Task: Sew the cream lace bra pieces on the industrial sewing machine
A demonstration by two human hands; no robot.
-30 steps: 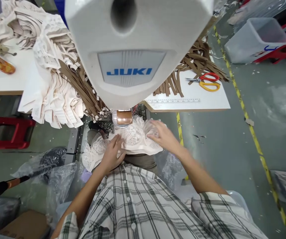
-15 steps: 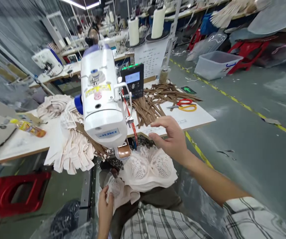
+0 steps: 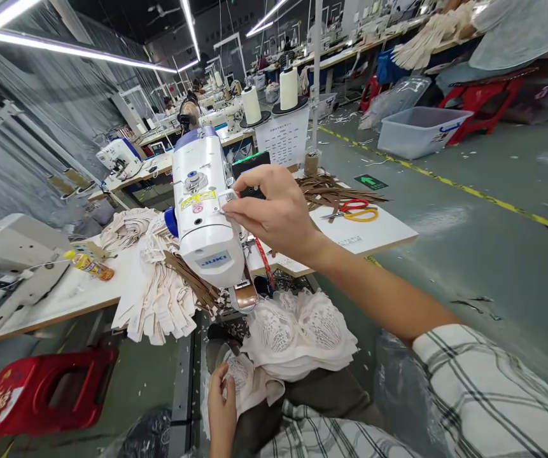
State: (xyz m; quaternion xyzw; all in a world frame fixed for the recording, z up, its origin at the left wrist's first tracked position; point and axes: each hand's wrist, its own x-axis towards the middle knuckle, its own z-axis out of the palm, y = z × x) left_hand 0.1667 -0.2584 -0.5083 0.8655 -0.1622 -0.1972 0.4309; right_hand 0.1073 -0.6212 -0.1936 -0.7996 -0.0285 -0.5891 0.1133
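Observation:
My right hand (image 3: 274,213) is raised at the side of the white JUKI sewing machine (image 3: 209,232). Its thumb and index finger close in a pinch beside the machine's white guard; anything small between them cannot be made out. Low in the view, my left hand (image 3: 221,397) holds the edge of a cream lace bra (image 3: 242,375) on my lap, thumb and fingers against the cloth. Beside it, a stack of cream lace bras (image 3: 297,334) lies across my lap, just below the copper-coloured lamp-like part (image 3: 245,296) at the machine's needle end.
Cream fabric pieces (image 3: 163,299) and brown strips (image 3: 190,280) hang over the table edge at left. Scissors (image 3: 357,210) with red and yellow handles lie on the right tabletop. A drink bottle (image 3: 90,264), a red stool (image 3: 47,394) and a clear bin (image 3: 419,130) stand around.
My view has tilted up from the lap. My right hand has left the bras and risen to the machine's side, its fingers closing there. My left hand has shifted to the lower bra.

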